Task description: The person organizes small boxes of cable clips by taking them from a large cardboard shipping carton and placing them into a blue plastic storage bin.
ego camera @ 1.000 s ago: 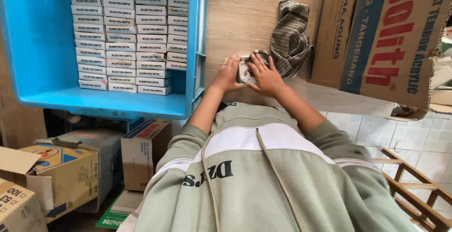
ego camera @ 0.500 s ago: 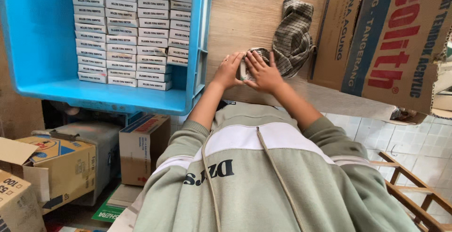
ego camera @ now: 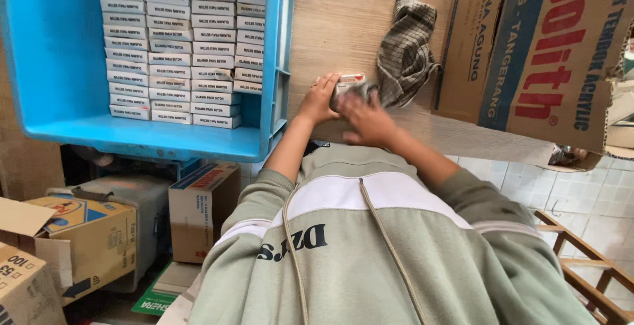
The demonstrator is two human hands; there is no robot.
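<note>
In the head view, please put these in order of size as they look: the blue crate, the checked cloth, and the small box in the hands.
1. Blue crate, clearly the largest.
2. Checked cloth.
3. Small box, smallest, partly hidden between the left hand and right hand.

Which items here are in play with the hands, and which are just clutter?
In play:
- left hand and right hand, both on a small white box
- blue crate with stacked white boxes

Lying about:
- checked cloth
- large cardboard box
- floor cartons
</note>
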